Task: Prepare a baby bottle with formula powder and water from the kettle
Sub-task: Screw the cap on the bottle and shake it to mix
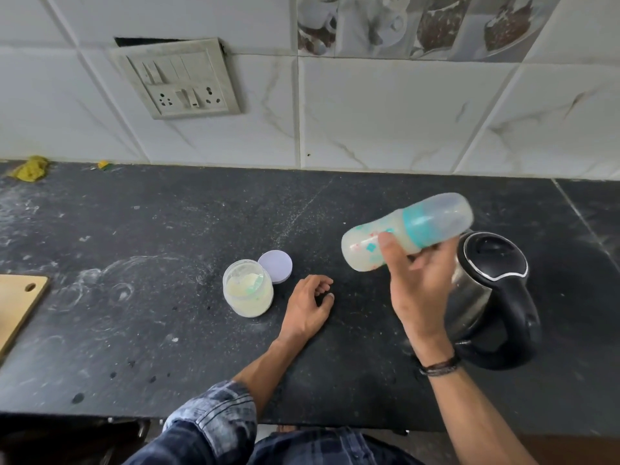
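Head view: mixing stage of bottle preparation. The right hand (419, 286) grips a translucent plastic baby bottle (406, 234) with a teal collar and clear domed cap. The thumb lies across the near side and the fingers curl beneath, holding it tilted almost flat in the air just left of the black-and-steel electric kettle (493, 297), which stands with its lid closed on the dark stone surface (167, 330). Pale, cloudy contents show inside the bottle (its outline is slightly blurred, so the fill level cannot be read). The left hand (310, 305) rests on the surface, fingers loosely curled and holding nothing, just beside the open clear plastic formula jar (248, 292) of cream powder, in which a scoop seems to lie. A round lavender lid (276, 266) lies against the jar's far side. With collar and cap fitted and liquid inside, the step in hand is judged to be shaking to dissolve the powder. The next move likely calls for a firm grip, a check for lumps, then standing the bottle upright and recapping the jar.
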{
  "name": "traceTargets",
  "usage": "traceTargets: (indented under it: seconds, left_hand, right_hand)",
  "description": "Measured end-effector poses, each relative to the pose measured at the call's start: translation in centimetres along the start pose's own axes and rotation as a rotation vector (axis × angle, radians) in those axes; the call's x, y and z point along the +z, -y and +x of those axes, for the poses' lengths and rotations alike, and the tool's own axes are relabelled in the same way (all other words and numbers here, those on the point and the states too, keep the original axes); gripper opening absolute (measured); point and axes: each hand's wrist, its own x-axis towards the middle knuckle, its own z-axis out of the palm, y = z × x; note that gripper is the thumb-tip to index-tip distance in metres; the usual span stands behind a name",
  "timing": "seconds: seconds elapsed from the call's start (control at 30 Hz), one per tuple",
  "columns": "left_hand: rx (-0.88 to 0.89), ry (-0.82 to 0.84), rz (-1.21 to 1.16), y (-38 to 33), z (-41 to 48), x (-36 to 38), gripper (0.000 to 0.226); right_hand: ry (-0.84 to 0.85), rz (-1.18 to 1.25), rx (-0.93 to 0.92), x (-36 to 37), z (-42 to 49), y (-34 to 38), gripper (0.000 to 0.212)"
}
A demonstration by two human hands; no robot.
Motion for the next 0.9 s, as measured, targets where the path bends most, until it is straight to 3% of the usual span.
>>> traceTargets:
  seconds: [0.1,0.23,0.37,0.5,0.63,0.77,0.9]
  left_hand:
    - [-0.003,0.005,0.009,0.1,-0.6,0.2,0.023]
    - [0.004,0.008,-0.017,-0.2,-0.2,0.1,0.024]
    - [-0.005,0.000,0.003,0.0,-0.6,0.2,0.025]
    - [0.000,0.011,-0.008,-0.1,-0.2,0.1,0.024]
    - [-0.007,0.002,-0.002,-0.1,-0.5,0.2,0.024]
    - [-0.010,0.006,-0.004,0.0,-0.2,0.1,0.024]
    - [-0.021,0.015,0.004,0.2,-0.6,0.4,0.025]
  right_hand:
    - [0.149,-0.135,0.137,0.0,0.0,-0.7,0.051]
    - [-0.017,-0.024,-0.021,-0.7,0.4,-0.2,0.052]
    - [0.091,-0.183,0.076,-0.5,1.0,-0.5,0.057]
    - [-0.029,-0.113,-0.067,-1.2,0.6,-0.9,0.056]
    - [0.074,-0.305,0.062,-1.1,0.4,-1.4,0.059]
    - [0.016,-0.305,-0.018,-1.5,-0.1,-2.0,0.057]
    - [0.152,-0.474,0.136,-2.0,-0.8,-3.9,0.064]
